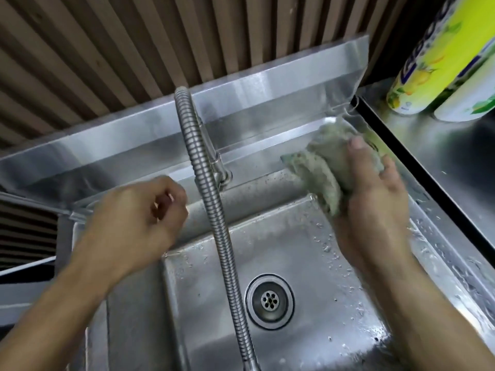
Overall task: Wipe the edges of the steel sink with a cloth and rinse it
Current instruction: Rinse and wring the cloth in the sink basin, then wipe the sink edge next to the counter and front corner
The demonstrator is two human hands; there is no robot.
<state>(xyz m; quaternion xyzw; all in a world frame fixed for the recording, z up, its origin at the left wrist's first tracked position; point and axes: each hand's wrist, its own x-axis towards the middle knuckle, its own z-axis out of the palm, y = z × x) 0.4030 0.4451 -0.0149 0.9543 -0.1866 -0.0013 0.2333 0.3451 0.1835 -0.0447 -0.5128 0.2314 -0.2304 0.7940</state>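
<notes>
Head view. The right hand (375, 199) presses a pale green cloth (321, 167) against the back right corner of the steel sink (308, 263). The fingers (357, 153) lie extended and close together over the cloth — flattened on it rather than curled into a fist. The cloth bunches out to the left of the fingers and below them, draping over the inner edge of the sink's rear ledge. Beyond the fingertips stands the steel backsplash (267, 84).

The left hand (142, 218) hovers over the back left part of the basin with its fingers (168, 194) curled inward into a loose fist; it holds nothing. Just to the right of these fingers a ribbed flexible faucet hose (214, 210) arcs down across the basin. The drain (270, 301) lies below both hands, nearer the viewer. Water droplets cover the basin floor and right rim. To the right of the right hand's fingers — past a dark gap — two yellow-green bottles (428, 62) stand on a steel counter (442, 145).
</notes>
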